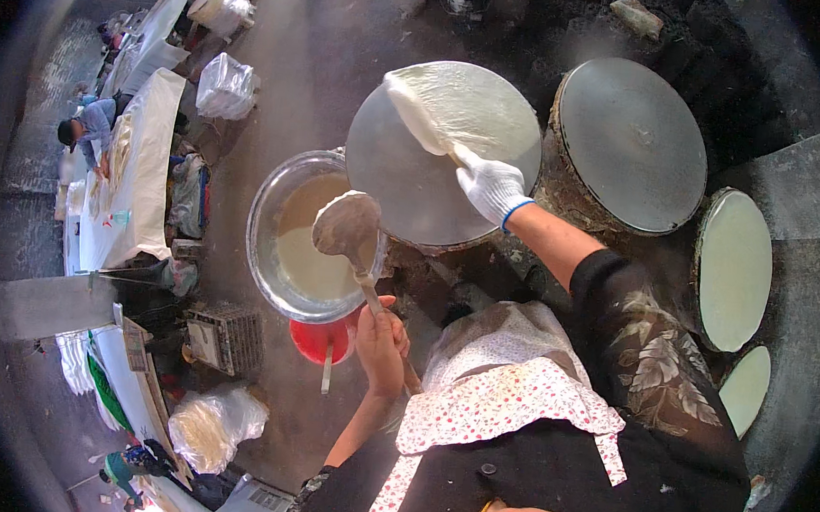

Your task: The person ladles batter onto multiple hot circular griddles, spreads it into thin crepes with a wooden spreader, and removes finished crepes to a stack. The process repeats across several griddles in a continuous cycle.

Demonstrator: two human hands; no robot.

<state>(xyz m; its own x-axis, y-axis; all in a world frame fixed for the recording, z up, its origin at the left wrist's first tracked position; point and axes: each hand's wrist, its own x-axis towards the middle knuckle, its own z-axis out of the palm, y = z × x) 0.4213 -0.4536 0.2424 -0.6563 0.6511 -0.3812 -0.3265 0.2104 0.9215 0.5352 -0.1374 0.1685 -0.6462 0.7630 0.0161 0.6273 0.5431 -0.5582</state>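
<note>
My bare left hand (383,344) is closed around the long handle of a ladle (344,225). The ladle's batter-streaked bowl hangs over a metal basin (257,236) of pale batter (307,260). In a white glove, my right hand (491,186) grips the short handle of a batter spreader (412,113), its long edge coated white. That edge lies across a round griddle (382,183). Beyond it, a thin layer of wet batter (478,94) covers the far part of the griddle, while the near part shows bare grey metal.
A second round griddle (632,143) stands to the right. Further right are two pale-topped rounds (734,269). A red container (314,342) sits below the basin. At the left are a crate (224,338), plastic-wrapped bundles (227,86) and a person (96,129) at a long table (154,181).
</note>
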